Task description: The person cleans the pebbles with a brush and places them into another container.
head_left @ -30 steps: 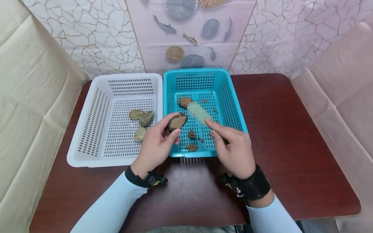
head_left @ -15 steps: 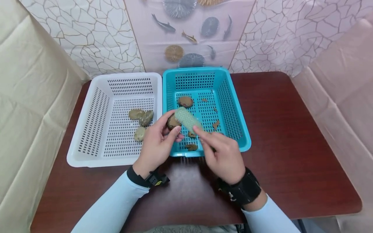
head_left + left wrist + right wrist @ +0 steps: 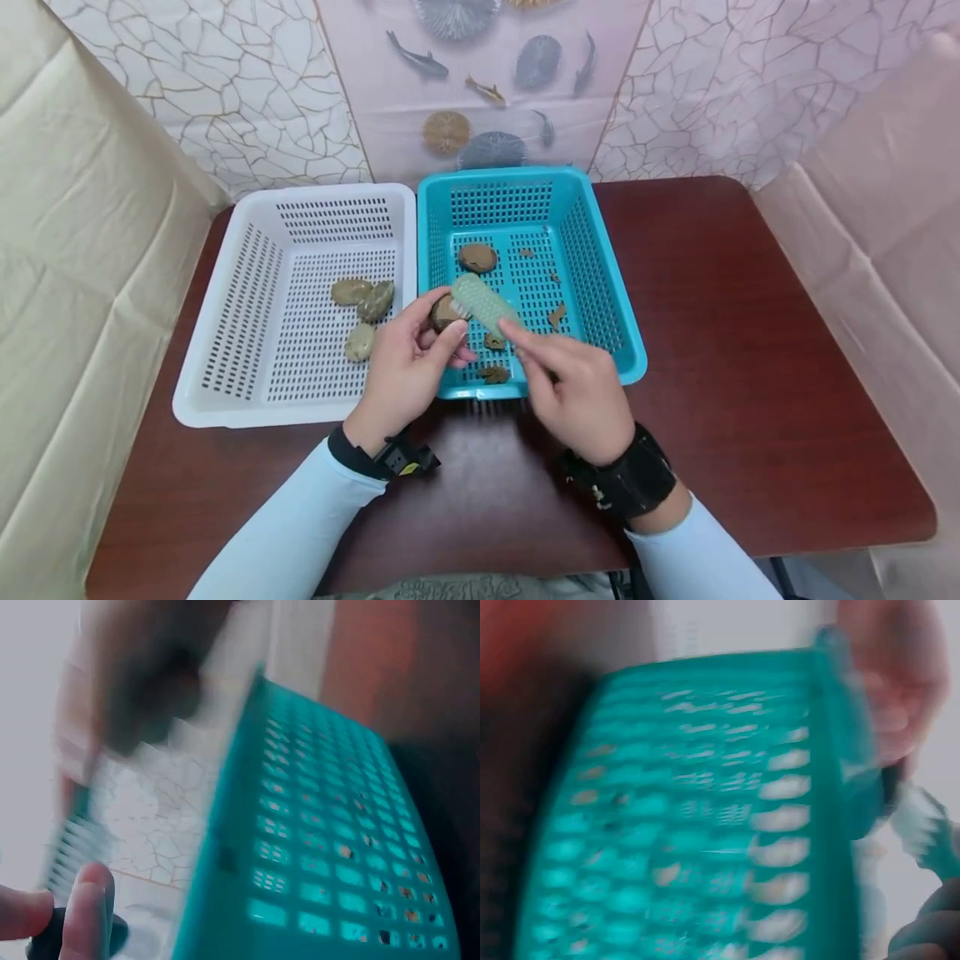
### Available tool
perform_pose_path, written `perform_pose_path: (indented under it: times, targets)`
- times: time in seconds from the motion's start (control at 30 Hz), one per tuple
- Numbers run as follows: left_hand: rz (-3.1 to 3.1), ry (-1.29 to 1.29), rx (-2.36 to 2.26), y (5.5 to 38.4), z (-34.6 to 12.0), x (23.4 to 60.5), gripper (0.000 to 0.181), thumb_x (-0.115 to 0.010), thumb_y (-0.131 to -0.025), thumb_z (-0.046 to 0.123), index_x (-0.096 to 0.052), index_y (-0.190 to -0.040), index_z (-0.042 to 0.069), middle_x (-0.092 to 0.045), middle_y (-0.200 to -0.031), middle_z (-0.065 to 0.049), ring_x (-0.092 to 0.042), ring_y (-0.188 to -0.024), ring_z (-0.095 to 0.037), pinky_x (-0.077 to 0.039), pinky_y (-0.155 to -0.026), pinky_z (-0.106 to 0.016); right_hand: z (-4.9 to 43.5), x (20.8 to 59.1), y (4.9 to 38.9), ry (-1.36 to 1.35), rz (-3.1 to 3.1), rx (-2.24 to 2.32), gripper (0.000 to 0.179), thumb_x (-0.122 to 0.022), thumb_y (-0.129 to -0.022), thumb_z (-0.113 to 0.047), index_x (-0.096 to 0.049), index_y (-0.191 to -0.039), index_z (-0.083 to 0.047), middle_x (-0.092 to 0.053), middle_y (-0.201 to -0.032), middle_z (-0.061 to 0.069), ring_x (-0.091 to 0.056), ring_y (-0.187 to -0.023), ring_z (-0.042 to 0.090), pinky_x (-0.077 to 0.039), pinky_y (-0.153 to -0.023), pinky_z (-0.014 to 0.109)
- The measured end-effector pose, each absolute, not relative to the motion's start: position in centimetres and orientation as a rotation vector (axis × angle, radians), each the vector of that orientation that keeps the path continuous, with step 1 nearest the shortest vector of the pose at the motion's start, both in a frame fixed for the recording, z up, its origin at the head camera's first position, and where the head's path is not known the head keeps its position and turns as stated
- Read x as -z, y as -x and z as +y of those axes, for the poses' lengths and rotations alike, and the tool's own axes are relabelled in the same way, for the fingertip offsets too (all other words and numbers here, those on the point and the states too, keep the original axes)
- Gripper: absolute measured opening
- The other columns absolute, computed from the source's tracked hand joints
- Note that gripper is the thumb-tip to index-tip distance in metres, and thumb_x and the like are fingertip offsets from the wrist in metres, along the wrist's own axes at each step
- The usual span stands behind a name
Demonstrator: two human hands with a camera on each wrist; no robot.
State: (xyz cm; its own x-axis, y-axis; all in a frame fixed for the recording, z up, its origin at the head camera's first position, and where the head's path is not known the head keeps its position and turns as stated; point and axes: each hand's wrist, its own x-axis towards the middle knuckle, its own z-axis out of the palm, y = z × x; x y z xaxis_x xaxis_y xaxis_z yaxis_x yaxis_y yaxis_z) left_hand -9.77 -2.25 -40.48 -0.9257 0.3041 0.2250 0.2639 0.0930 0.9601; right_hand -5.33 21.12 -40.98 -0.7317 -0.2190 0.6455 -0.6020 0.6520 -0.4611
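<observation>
Above the near left part of the teal basket (image 3: 626, 333), my left hand (image 3: 405, 358) holds a mud-coated stone (image 3: 442, 312) between thumb and fingers. A pale green brush (image 3: 483, 302) is gripped in my right hand (image 3: 581, 392), index finger stretched along its back. Its white bristles meet the stone's muddy face, and the brush head hides part of it. The left wrist view shows the bristles (image 3: 71, 847) above the stone, though blurred. In the right wrist view the brush (image 3: 922, 825) is also smeared by motion.
Another brown stone (image 3: 477, 257) lies in the teal basket, with several mud flakes (image 3: 557, 315) around it. To the left, a white basket (image 3: 197, 367) holds a few cleaner-looking stones (image 3: 360, 342). Both baskets stand side by side on a dark red-brown table (image 3: 750, 375).
The brush came left and down from beside the stone onto its muddy face, my right hand moving with it. My left hand keeps its hold and tilts the stone slightly.
</observation>
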Motion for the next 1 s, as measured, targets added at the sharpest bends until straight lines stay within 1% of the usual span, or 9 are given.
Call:
perform_pose_path:
  times: [0.1,0.17,0.23,0.33,0.4,0.53,0.67,0.87,1.0]
  targets:
    - [2.274,-0.578,-2.034,9.6,-2.5,40.3,0.045,-0.069,-0.109,0.004,-0.059,-0.153,0.002,-0.075,-0.091,-0.018,-0.078,-0.075,-0.024,-0.068,-0.073,-0.035,21.7,41.4,5.9,-0.526,-2.399,-0.841,0.040,-0.078,-0.097,0.002,-0.078,-0.136,-0.006,-0.067,-0.070,0.003,-0.043,-0.054,0.008,-0.033,-0.047,0.027]
    - [2.293,-0.566,-2.011,9.5,-2.6,40.1,0.046,-0.069,-0.109,0.004,-0.058,-0.154,0.002,-0.075,-0.090,-0.016,-0.078,-0.075,-0.022,-0.068,-0.073,-0.034,21.9,41.3,5.8,-0.471,-2.403,-0.839,0.039,-0.078,-0.097,0.002,-0.078,-0.136,-0.007,-0.064,-0.066,0.001,-0.039,-0.054,0.009,-0.030,-0.048,0.028]
    - [2.317,-0.564,-1.980,9.5,-2.7,40.0,0.047,-0.069,-0.109,0.005,-0.058,-0.154,0.003,-0.075,-0.090,-0.014,-0.078,-0.075,-0.024,-0.067,-0.073,-0.033,21.7,41.1,5.3,-0.521,-2.343,-0.892,0.039,-0.076,-0.097,0.003,-0.078,-0.135,-0.005,-0.069,-0.072,0.003,-0.043,-0.055,0.010,-0.034,-0.049,0.029]
    - [2.334,-0.566,-1.949,9.5,-2.7,39.9,0.047,-0.070,-0.108,0.005,-0.058,-0.154,0.002,-0.076,-0.091,-0.012,-0.078,-0.075,-0.024,-0.067,-0.072,-0.032,20.9,40.8,4.7,-0.662,-2.291,-0.972,0.040,-0.072,-0.099,0.001,-0.077,-0.138,-0.007,-0.061,-0.069,-0.001,-0.041,-0.056,0.010,-0.038,-0.050,0.027]
    - [2.315,-0.562,-1.954,9.6,-2.6,40.0,0.046,-0.070,-0.108,0.004,-0.059,-0.152,0.001,-0.076,-0.091,-0.013,-0.078,-0.074,-0.023,-0.067,-0.071,-0.033,20.7,40.7,4.7,-0.692,-2.303,-0.986,0.041,-0.073,-0.099,0.002,-0.077,-0.138,-0.008,-0.067,-0.073,-0.001,-0.042,-0.056,0.008,-0.038,-0.050,0.026]
    - [2.323,-0.577,-1.924,9.6,-2.4,40.3,0.042,-0.070,-0.109,0.008,-0.060,-0.150,0.001,-0.076,-0.088,-0.011,-0.078,-0.074,-0.023,-0.067,-0.071,-0.033,21.0,40.6,5.4,-0.609,-2.401,-0.905,0.042,-0.075,-0.100,0.001,-0.076,-0.140,-0.011,-0.069,-0.072,0.001,-0.046,-0.055,0.009,-0.036,-0.048,0.027]
    - [2.370,-0.581,-1.810,9.6,-2.4,40.5,0.039,-0.070,-0.111,0.014,-0.061,-0.148,0.004,-0.075,-0.087,-0.005,-0.078,-0.075,-0.025,-0.066,-0.071,-0.032,21.8,40.2,5.6,-0.527,-2.419,-0.826,0.041,-0.075,-0.101,-0.001,-0.076,-0.141,-0.012,-0.060,-0.065,0.000,-0.039,-0.054,0.008,-0.033,-0.046,0.028]
    - [2.341,-0.614,-1.791,9.6,-2.5,40.2,0.030,-0.069,-0.111,0.013,-0.064,-0.139,0.004,-0.075,-0.087,-0.008,-0.078,-0.073,-0.024,-0.067,-0.069,-0.033,21.8,40.2,5.0,-0.628,-2.392,-1.080,0.041,-0.072,-0.103,0.001,-0.075,-0.142,-0.011,-0.079,-0.089,0.004,-0.037,-0.053,0.004,-0.035,-0.047,0.025]
    - [2.301,-0.620,-1.859,9.4,-2.7,39.7,0.036,-0.068,-0.111,0.012,-0.061,-0.146,0.002,-0.075,-0.091,-0.013,-0.078,-0.075,-0.025,-0.067,-0.071,-0.033,22.3,40.4,5.5,-0.521,-2.484,-0.952,0.038,-0.073,-0.104,-0.003,-0.076,-0.141,-0.012,-0.070,-0.072,0.003,-0.030,-0.051,0.002,-0.031,-0.044,0.028]
